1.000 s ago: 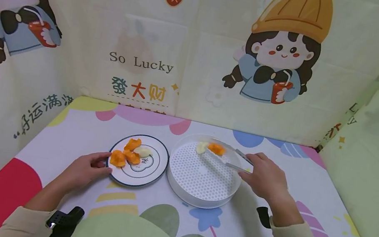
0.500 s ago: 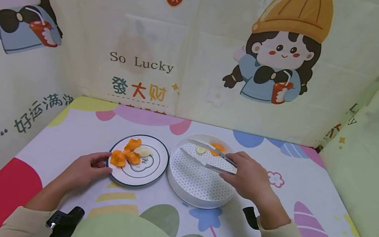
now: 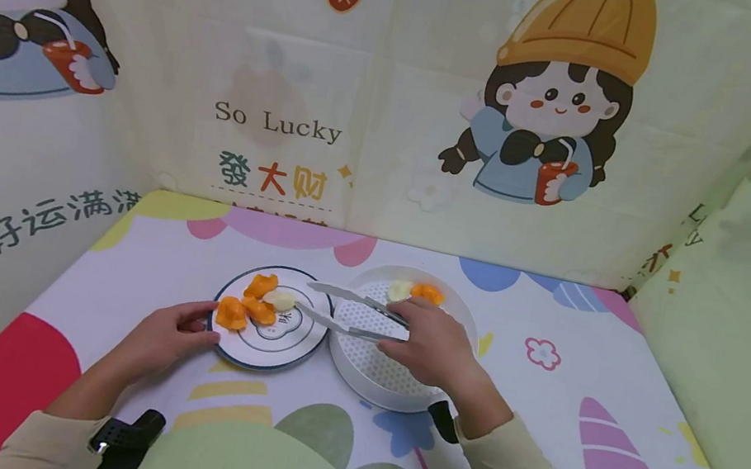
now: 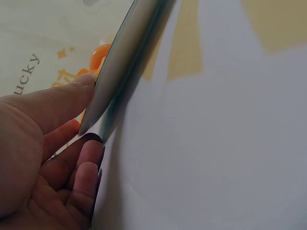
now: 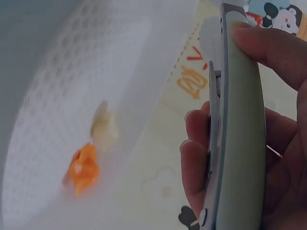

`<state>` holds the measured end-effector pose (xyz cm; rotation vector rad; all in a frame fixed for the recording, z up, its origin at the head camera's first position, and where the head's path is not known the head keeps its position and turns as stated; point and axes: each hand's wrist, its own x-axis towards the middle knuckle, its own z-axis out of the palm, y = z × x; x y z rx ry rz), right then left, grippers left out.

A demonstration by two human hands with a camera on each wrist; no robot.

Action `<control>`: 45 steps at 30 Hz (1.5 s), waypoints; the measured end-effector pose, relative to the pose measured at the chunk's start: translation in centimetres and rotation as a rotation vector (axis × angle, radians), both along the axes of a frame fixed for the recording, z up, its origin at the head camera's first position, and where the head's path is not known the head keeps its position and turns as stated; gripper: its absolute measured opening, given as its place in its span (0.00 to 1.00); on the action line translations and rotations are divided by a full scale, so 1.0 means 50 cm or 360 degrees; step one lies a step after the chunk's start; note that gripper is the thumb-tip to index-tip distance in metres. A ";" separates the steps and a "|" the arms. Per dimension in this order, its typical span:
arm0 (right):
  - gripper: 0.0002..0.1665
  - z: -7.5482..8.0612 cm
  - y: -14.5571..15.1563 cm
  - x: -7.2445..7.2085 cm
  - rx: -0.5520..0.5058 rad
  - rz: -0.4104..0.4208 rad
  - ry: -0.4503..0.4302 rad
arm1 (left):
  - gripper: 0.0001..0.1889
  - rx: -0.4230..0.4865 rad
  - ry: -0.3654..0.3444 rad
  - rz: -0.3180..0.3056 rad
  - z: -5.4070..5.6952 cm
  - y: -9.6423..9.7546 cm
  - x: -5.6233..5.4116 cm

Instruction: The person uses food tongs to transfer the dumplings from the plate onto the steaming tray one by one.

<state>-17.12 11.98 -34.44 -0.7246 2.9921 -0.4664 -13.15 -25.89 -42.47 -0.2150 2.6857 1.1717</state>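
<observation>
My left hand (image 3: 169, 336) pinches the left rim of a white plate (image 3: 294, 352) with dark blue rings; in the left wrist view the thumb (image 4: 72, 98) lies on the rim and curled fingers sit below. Several orange pieces (image 3: 231, 314) and one pale piece (image 3: 279, 300) lie on the plate. My right hand (image 3: 435, 346) grips metal tongs (image 3: 365, 334), whose spread arms reach over the plate's right side. One tip is close to the pale piece; contact cannot be told. Nothing is between the tips.
Right of the plate stands a round white basket (image 3: 378, 393) with a perforated base. An orange piece (image 3: 427, 293) and a pale piece (image 3: 399, 291) lie at its far side. The table has a patterned cloth (image 3: 230, 460), and printed curtains (image 3: 401, 88) stand behind and at the sides.
The tongs were at the pieces in the basket; my right hand has carried them left, over the plate. The basket's pieces stay there. My left hand keeps its hold on the rim.
</observation>
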 end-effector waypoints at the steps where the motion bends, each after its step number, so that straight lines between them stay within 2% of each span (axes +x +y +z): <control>1: 0.31 -0.002 -0.008 -0.002 0.0001 0.0007 -0.0012 | 0.40 0.0007 0.0002 -0.0001 0.000 0.000 0.000; 9: 0.30 -0.008 -0.060 -0.014 0.0073 0.0035 -0.0051 | 0.40 0.0015 0.0004 0.0005 -0.001 -0.002 0.000; 23: 0.30 -0.017 -0.101 -0.020 0.0161 0.0017 -0.0082 | 0.40 0.0013 0.0006 -0.0002 0.005 0.000 0.003; 40: 0.24 -0.005 -0.095 -0.016 0.0145 0.0039 -0.0025 | 0.40 0.0000 0.0002 -0.0009 0.008 0.001 0.002; 45: 0.27 -0.004 -0.093 -0.014 0.0122 0.0042 -0.0044 | 0.40 0.0006 -0.0001 -0.0012 0.010 0.001 0.003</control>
